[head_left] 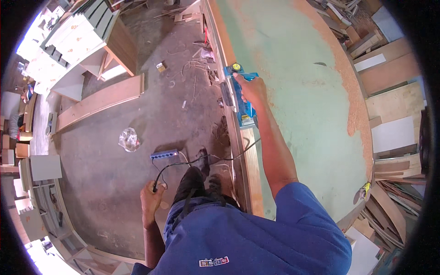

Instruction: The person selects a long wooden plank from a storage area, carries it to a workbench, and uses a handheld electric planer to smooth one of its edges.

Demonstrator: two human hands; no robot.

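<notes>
Head view: at seven o'clock the left hand (151, 196) pinches a black cord (192, 161) trailing from the planer; at twelve o'clock the right hand (251, 89) wraps fully around the blue planer (240, 98) riding the board edge (251, 169). Slack cord near the feet could snag and jerk the tool off line.

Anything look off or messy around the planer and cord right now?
Two things stand out. Sawdust lies in a thick band along the far edge of the green tabletop. The black cord trails loosely off the blue planer in the right hand, past the feet, to the left hand. Wood scraps litter the floor.
</notes>
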